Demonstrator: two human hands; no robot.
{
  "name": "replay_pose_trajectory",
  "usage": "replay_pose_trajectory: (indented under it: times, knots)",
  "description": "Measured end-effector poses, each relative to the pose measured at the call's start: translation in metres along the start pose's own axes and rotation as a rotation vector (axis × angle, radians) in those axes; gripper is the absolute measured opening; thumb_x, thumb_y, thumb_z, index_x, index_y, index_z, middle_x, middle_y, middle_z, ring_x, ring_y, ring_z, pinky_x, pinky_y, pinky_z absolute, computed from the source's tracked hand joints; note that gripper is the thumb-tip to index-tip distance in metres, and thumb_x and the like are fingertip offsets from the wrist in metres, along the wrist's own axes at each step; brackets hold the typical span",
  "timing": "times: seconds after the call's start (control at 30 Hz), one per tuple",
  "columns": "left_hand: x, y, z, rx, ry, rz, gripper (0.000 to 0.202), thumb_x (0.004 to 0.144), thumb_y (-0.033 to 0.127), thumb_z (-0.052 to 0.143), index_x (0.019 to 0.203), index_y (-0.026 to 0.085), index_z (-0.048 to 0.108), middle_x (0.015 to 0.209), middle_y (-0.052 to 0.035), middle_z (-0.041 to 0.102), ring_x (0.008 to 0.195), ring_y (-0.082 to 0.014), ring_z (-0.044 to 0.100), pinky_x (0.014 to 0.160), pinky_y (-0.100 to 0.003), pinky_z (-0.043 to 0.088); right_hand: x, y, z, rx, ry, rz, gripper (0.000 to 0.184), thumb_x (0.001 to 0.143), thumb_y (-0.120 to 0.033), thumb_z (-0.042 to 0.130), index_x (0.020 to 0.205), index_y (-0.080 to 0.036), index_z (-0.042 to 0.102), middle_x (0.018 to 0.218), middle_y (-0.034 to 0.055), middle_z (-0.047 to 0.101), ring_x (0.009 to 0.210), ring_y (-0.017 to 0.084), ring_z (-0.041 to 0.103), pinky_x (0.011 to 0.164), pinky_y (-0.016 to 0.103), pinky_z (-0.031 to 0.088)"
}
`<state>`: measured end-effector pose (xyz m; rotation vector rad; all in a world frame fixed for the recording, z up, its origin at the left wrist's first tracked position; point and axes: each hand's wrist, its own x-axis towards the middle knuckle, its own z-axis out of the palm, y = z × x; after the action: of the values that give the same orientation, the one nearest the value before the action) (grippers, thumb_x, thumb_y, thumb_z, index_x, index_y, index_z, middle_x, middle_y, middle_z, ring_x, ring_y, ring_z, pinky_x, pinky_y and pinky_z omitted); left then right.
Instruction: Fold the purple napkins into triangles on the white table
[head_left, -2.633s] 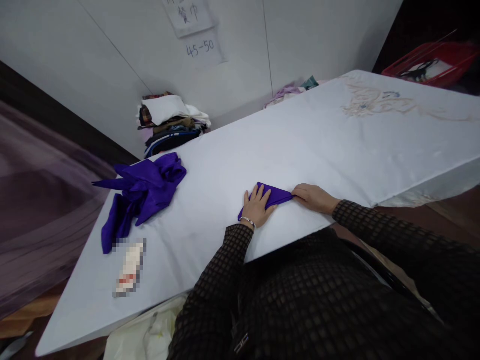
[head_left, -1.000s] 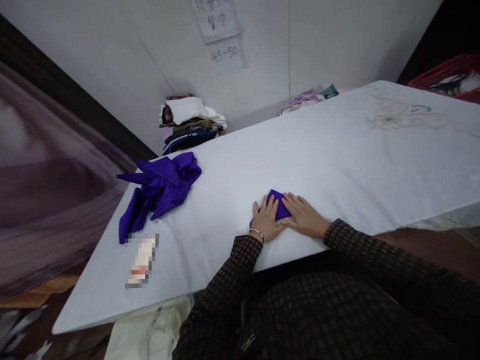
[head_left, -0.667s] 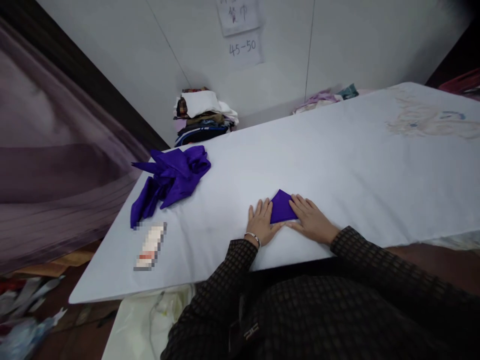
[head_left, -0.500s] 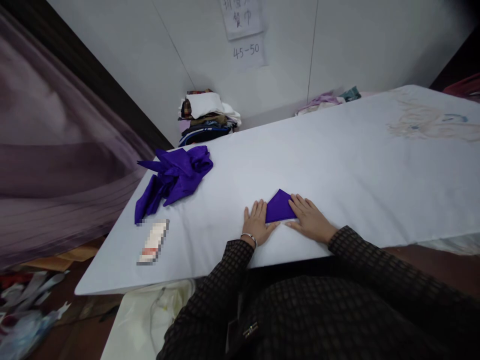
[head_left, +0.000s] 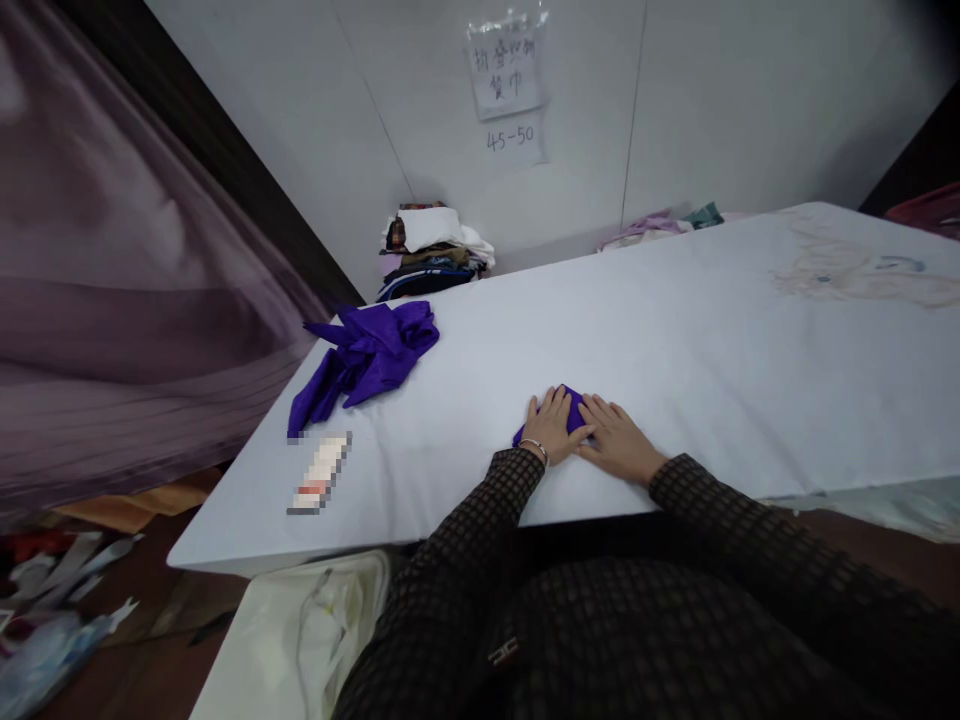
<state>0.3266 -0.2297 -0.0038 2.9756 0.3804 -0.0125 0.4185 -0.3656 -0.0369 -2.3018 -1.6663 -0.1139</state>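
A folded purple cloth napkin [head_left: 574, 412] lies on the white-covered table [head_left: 465, 400] near its front edge. My left hand [head_left: 551, 428] rests flat on top of it, fingers stretched out, and covers most of its left part. Beside it, my right hand [head_left: 616, 440] lies flat with its fingertips on the napkin's right edge. The two thumbs are close together at the bottom. Both hands hide much of the napkin, so its full folded shape does not show.
Crumpled purple cloths [head_left: 375, 350] lie at the table's left end, with a pixelated flat object [head_left: 321, 475] nearer me. A stack of folded clothes [head_left: 431, 255] stands by the wall. A pale bin [head_left: 300, 630] sits below the front left edge. Paper signs [head_left: 510, 80] hang on the wall.
My left hand has moved right, from the napkin's left edge onto its top. My right hand stays at the right edge. The camera view has shifted slightly.
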Motion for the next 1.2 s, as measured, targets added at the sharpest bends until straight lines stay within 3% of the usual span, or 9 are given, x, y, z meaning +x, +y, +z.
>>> replay_pose_trajectory:
  times: [0.17, 0.3, 0.43, 0.53, 0.63, 0.77, 0.93, 1.07, 1.2]
  knots:
    - [0.001, -0.006, 0.007, 0.026, 0.001, -0.013, 0.071, 0.090, 0.059, 0.021, 0.145, 0.016, 0.024, 0.154, -0.0080, 0.020, 0.142, -0.0251, 0.013, 0.113, -0.051, 0.017, -0.002, 0.002, 0.000, -0.003, -0.001, -0.016, 0.080, 0.087, -0.064, 0.031, 0.147, -0.011, 0.024, 0.147, 0.0172, 0.033, 0.137, 0.031, 0.026, 0.107, 0.049, 0.027]
    - [0.001, -0.004, 0.007, 0.020, -0.012, -0.013, 0.079, 0.086, 0.067, 0.020, 0.145, 0.015, 0.023, 0.154, -0.0094, 0.018, 0.142, -0.0264, 0.012, 0.113, -0.052, 0.016, -0.018, 0.011, 0.000, -0.007, -0.023, -0.015, 0.082, 0.086, -0.067, 0.031, 0.146, -0.011, 0.026, 0.147, 0.0168, 0.033, 0.137, 0.030, 0.026, 0.108, 0.049, 0.026]
    - [0.002, -0.003, 0.008, 0.002, -0.013, -0.015, 0.085, 0.083, 0.071, 0.020, 0.145, 0.014, 0.024, 0.155, -0.0097, 0.017, 0.142, -0.0272, 0.011, 0.113, -0.052, 0.015, -0.029, 0.016, -0.014, 0.014, -0.066, 0.033, 0.079, 0.087, -0.067, 0.026, 0.146, -0.014, 0.026, 0.147, 0.0167, 0.034, 0.137, 0.030, 0.027, 0.107, 0.051, 0.027]
    - [0.002, -0.003, 0.009, -0.003, -0.005, -0.007, 0.080, 0.086, 0.066, 0.022, 0.145, 0.013, 0.024, 0.155, -0.0095, 0.018, 0.142, -0.0263, 0.011, 0.113, -0.052, 0.014, -0.010, 0.007, -0.031, 0.050, -0.025, 0.119, 0.078, 0.088, -0.066, 0.024, 0.146, -0.014, 0.027, 0.148, 0.0176, 0.032, 0.138, 0.031, 0.024, 0.108, 0.052, 0.026]
    - [0.001, -0.004, 0.009, -0.003, 0.007, 0.001, 0.075, 0.087, 0.060, 0.026, 0.147, 0.015, 0.021, 0.154, -0.0085, 0.018, 0.142, -0.0262, 0.013, 0.113, -0.053, 0.015, 0.025, -0.009, -0.038, 0.117, 0.033, 0.110, 0.078, 0.089, -0.065, 0.023, 0.144, -0.011, 0.029, 0.149, 0.0184, 0.028, 0.139, 0.031, 0.019, 0.109, 0.050, 0.023]
    - [0.002, -0.002, 0.009, 0.025, -0.006, 0.009, 0.070, 0.087, 0.049, 0.032, 0.148, 0.022, 0.015, 0.155, -0.0039, 0.017, 0.142, -0.0270, 0.011, 0.113, -0.054, 0.015, 0.054, -0.015, -0.019, 0.199, -0.023, 0.055, 0.077, 0.089, -0.064, 0.024, 0.145, -0.011, 0.028, 0.148, 0.0184, 0.030, 0.139, 0.031, 0.020, 0.109, 0.051, 0.022]
    - [0.001, 0.003, 0.009, 0.018, -0.016, -0.002, 0.074, 0.086, 0.050, 0.032, 0.149, 0.018, 0.010, 0.156, -0.0045, 0.015, 0.142, -0.0265, 0.010, 0.114, -0.052, 0.013, 0.050, -0.003, 0.003, 0.195, -0.079, 0.008, 0.076, 0.089, -0.064, 0.024, 0.145, -0.013, 0.028, 0.149, 0.0157, 0.030, 0.138, 0.029, 0.023, 0.109, 0.048, 0.024]
    - [-0.019, -0.007, 0.008, -0.011, -0.004, -0.064, 0.078, 0.086, 0.057, 0.032, 0.148, 0.014, 0.012, 0.155, -0.0091, 0.017, 0.142, -0.0263, 0.011, 0.114, -0.050, 0.014, 0.048, -0.001, 0.003, 0.153, -0.082, -0.006, 0.077, 0.089, -0.064, 0.022, 0.145, -0.011, 0.029, 0.148, 0.0163, 0.031, 0.138, 0.029, 0.025, 0.109, 0.048, 0.025]
    - [-0.063, -0.045, 0.006, -0.053, 0.041, -0.221, 0.067, 0.088, 0.055, 0.036, 0.143, 0.017, 0.028, 0.150, -0.0100, 0.030, 0.140, -0.0251, 0.021, 0.113, -0.050, 0.019, 0.048, -0.005, 0.003, 0.108, -0.054, -0.029, 0.077, 0.088, -0.065, 0.024, 0.144, -0.012, 0.031, 0.148, 0.0167, 0.032, 0.137, 0.031, 0.025, 0.107, 0.050, 0.026]
